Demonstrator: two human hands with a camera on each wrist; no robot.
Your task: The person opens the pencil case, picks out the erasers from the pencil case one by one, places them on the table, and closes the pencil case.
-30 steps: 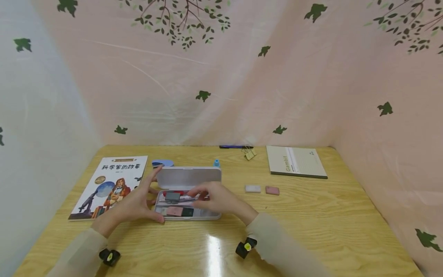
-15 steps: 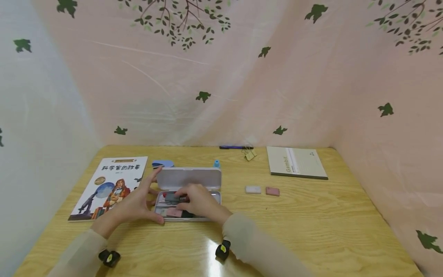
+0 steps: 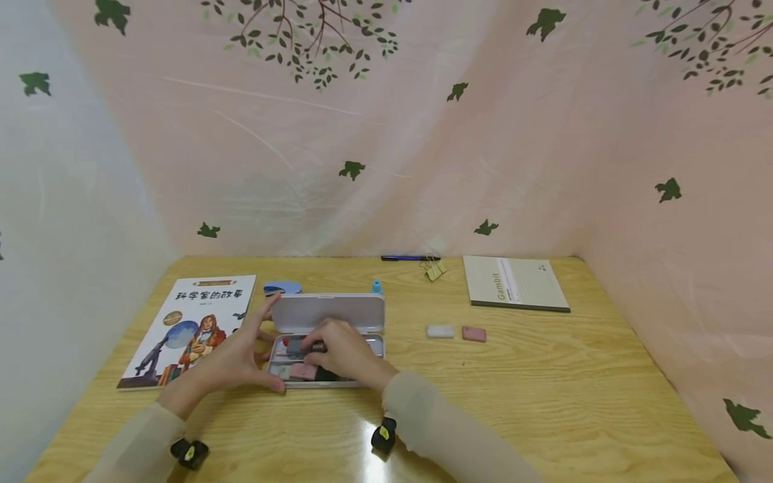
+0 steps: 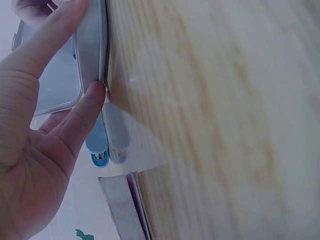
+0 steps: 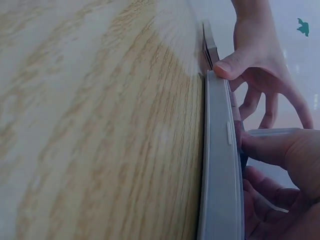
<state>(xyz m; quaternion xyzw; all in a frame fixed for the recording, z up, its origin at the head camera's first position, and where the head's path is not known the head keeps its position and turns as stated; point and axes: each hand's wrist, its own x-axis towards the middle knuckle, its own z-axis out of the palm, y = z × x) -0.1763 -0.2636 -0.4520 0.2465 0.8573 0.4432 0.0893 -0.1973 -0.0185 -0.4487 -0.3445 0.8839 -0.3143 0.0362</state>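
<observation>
A white pencil case [image 3: 329, 310] stands on the table with its lid raised. My left hand [image 3: 241, 355] grips its left end, thumb at the front corner and fingers behind; in the left wrist view the thumb and a finger press on the case's wall [image 4: 90, 45]. My right hand [image 3: 345, 352] reaches into the case, its fingers curled at a dark grey eraser [image 3: 294, 346] in the back compartment, partly covering it. In the front compartment lie a pink eraser [image 3: 302, 371] and a dark block [image 3: 327, 375]. The right wrist view has the fingertips hidden behind the front wall [image 5: 220, 160].
A picture-covered book [image 3: 193, 329] lies at the left, a blue stapler [image 3: 282, 287] and a small blue-capped item [image 3: 377, 287] behind the case. To the right are a white eraser [image 3: 439, 331], a pink eraser [image 3: 474, 333], a binder clip [image 3: 433, 270], a pen [image 3: 410, 257] and a notebook [image 3: 516, 283].
My right hand has moved left inside the case, from the middle to the grey eraser, and has stayed about there for the last half second. The left hand has kept its grip.
</observation>
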